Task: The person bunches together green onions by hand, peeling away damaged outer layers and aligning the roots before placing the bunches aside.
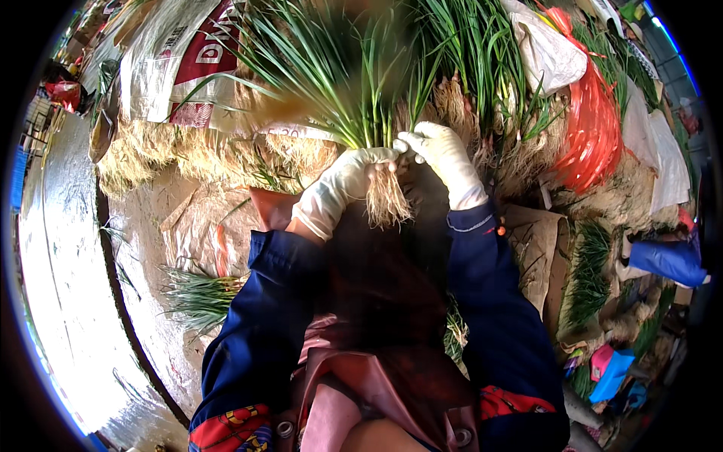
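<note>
My left hand (343, 184), in a white glove, is closed round the lower stalks of a bunch of green garlic (369, 124). Its leaves fan away from me and the pale stringy roots (388, 200) hang below the fist. At the right side of the same stalks is my gloved right hand (444, 162), thumb and fingers pinched together; what lies in the pinch is too small to make out. More rooted green plants (482, 60) are heaped just beyond, their matted roots (218, 154) toward me.
Red plastic twine (591, 128) hangs in a bundle at the right, by a white sack (553, 53). A red and white printed sack (199, 56) lies far left. Another green bunch (203, 297) rests left of my arm. Wet floor (68, 248) stretches along the left; a blue item (666, 260) lies right.
</note>
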Motion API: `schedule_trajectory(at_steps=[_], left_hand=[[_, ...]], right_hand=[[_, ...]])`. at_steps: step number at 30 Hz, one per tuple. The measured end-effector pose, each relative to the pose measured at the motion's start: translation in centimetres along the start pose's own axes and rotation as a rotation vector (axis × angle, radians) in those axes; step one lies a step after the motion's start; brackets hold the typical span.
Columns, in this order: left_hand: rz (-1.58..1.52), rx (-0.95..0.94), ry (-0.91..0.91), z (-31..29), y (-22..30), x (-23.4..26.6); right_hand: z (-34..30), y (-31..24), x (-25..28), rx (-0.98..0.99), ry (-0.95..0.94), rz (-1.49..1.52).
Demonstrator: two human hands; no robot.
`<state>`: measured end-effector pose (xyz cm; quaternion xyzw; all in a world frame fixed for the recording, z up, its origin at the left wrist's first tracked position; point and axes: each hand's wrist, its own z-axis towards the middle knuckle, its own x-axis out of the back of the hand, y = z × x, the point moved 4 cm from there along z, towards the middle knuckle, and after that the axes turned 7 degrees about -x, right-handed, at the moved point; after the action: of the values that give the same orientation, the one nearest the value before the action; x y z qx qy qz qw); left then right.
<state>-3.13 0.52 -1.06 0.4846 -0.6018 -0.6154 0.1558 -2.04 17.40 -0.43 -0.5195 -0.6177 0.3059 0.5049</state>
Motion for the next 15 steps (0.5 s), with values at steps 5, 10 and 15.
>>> schedule_trajectory(at_steps=[5, 10, 15], left_hand=[[-0.366, 0.140, -0.085, 1.0, -1.0, -1.7], [-0.402, 0.102, -0.112, 0.8, -0.5, -2.4], [-0.257, 0.100, -0.140, -0.1, 0.5, -2.4]], right_hand=[[-0.3, -0.3, 0.6, -0.049, 0.023, 0.343], [-1.0, -1.0, 1.1, -0.031, -0.042, 0.341], [-2.7, 0.2, 5.6, 0.306, 0.374, -0.844]])
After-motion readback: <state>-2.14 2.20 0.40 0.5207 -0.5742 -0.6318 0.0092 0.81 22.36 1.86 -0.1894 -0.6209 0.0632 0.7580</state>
